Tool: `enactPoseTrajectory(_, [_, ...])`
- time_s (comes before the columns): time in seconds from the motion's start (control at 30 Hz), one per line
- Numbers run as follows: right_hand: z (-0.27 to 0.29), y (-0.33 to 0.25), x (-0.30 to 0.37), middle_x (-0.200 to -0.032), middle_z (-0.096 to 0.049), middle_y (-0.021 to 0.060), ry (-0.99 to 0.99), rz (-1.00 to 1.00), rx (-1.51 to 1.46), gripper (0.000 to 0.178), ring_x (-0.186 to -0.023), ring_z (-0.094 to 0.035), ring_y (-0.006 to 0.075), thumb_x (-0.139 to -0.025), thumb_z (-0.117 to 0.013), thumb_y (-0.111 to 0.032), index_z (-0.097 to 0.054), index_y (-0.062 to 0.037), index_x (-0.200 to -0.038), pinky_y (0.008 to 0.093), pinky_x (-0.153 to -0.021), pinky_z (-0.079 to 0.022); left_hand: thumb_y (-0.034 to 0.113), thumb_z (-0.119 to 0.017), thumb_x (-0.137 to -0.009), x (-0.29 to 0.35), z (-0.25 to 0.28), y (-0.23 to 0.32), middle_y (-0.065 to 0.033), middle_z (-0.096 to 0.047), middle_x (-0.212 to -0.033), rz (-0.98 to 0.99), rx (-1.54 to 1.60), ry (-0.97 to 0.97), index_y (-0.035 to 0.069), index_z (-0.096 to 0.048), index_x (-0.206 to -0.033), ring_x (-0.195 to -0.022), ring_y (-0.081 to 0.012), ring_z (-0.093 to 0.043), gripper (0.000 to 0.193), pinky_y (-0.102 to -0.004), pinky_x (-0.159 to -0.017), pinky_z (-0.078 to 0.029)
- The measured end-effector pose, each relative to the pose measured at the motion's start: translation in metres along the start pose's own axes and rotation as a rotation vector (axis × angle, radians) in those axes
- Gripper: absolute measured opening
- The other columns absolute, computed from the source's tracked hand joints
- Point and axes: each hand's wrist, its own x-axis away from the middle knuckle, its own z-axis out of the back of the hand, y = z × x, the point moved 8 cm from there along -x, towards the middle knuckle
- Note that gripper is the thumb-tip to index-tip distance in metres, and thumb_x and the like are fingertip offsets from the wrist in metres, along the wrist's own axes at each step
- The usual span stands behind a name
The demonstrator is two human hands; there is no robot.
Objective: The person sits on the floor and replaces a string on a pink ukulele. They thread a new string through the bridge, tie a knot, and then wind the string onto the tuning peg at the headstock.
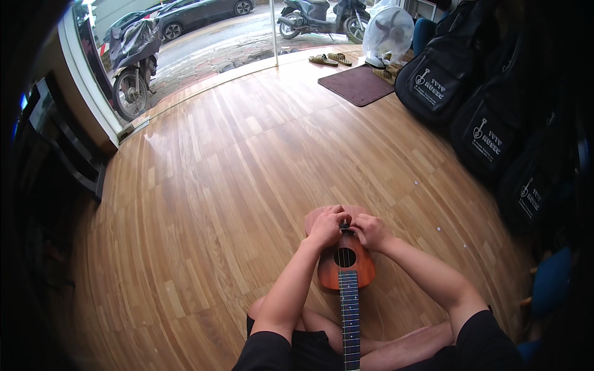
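Head view: one reddish-brown wooden ukulele (365, 272), round dark soundhole (344, 258), lying beneath both hands; long dark fretted neck (349, 315) extending from them toward the body, between bare folded legs (408, 344). Left hand (326, 229): fingers bent over the small dark bridge (345, 227). Right hand (371, 233): just beside the left, fingertips gathered at the same bridge. Whether either pinches a string end or only presses, cannot tell. Hazards, as judged: thin pale strings (343, 251) might slip or spring up, should the fingertips lose purchase in so cramped a spot; fingernails might mark the wood there; uneven pushing might twist the instrument over the glossy brown wood-plank floor (229, 204) around the hands.
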Motion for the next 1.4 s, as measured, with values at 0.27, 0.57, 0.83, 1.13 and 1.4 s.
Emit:
enactPoseTrajectory(0.27, [0.003,-0.005,-0.005,-0.088,-0.068,0.0167,-0.023,0.034,0.019,0.01,-0.082,-0.067,0.0367,-0.089,-0.069,-0.013,-0.07,-0.0029,-0.09,0.0444,-0.073,-0.055,0.001,-0.06,-0.078,-0.004,0.007,0.0,-0.0095,-0.064,-0.103,-0.047,-0.038,0.034,0.011,-0.07,-0.095,-0.107,-0.0324,-0.06,0.021,-0.04,-0.092,-0.048])
enactPoseTrajectory(0.57, [-0.009,0.018,-0.026,-0.098,-0.071,0.0197,0.028,-0.096,0.006,0.01,-0.083,-0.068,0.0384,-0.088,-0.067,-0.008,-0.069,-0.0012,-0.095,0.0444,-0.075,-0.055,0.005,-0.061,-0.081,-0.003,0.008,-0.02,-0.0107,-0.068,-0.093,0.029,0.012,0.171,0.006,-0.074,-0.092,-0.094,-0.0298,-0.065,0.017,-0.0382,-0.083,-0.051])
enactPoseTrajectory(0.83, [-0.01,0.017,-0.036,-0.101,-0.07,0.0199,-0.13,0.064,0.088,0.012,-0.083,-0.068,0.0392,-0.088,-0.067,-0.008,-0.068,-0.0015,-0.098,0.0457,-0.074,-0.054,0.006,-0.064,-0.08,-0.001,0.008,-0.024,-0.012,-0.069,-0.093,-0.001,0.004,0.226,0.005,-0.075,-0.088,-0.093,-0.0308,-0.066,0.013,-0.0382,-0.081,-0.052])
enactPoseTrajectory(1.13, [-0.011,0.041,-0.035,-0.087,-0.071,0.0241,0.039,-0.241,0.038,0.011,-0.08,-0.069,0.0389,-0.089,-0.068,-0.009,-0.072,0.0022,-0.089,0.0443,-0.072,-0.054,0.002,-0.06,-0.079,-0.003,0.007,-0.025,-0.0113,-0.071,-0.092,0.038,0.032,0.191,0.007,-0.076,-0.087,-0.093,-0.0294,-0.067,0.019,-0.0382,-0.081,-0.053])
enactPoseTrajectory(1.4, [0.014,0.075,-0.024,-0.078,-0.071,0.0066,0.255,-0.516,-0.348,0.018,-0.066,-0.064,0.0136,-0.096,-0.07,-0.018,-0.072,0.0001,-0.096,0.0298,-0.062,-0.05,0.0,-0.062,-0.081,-0.001,0.018,-0.025,-0.0115,-0.074,-0.101,0.257,0.156,0.156,0.007,-0.076,-0.097,-0.096,-0.0284,-0.069,0.023,-0.0378,-0.086,-0.054])
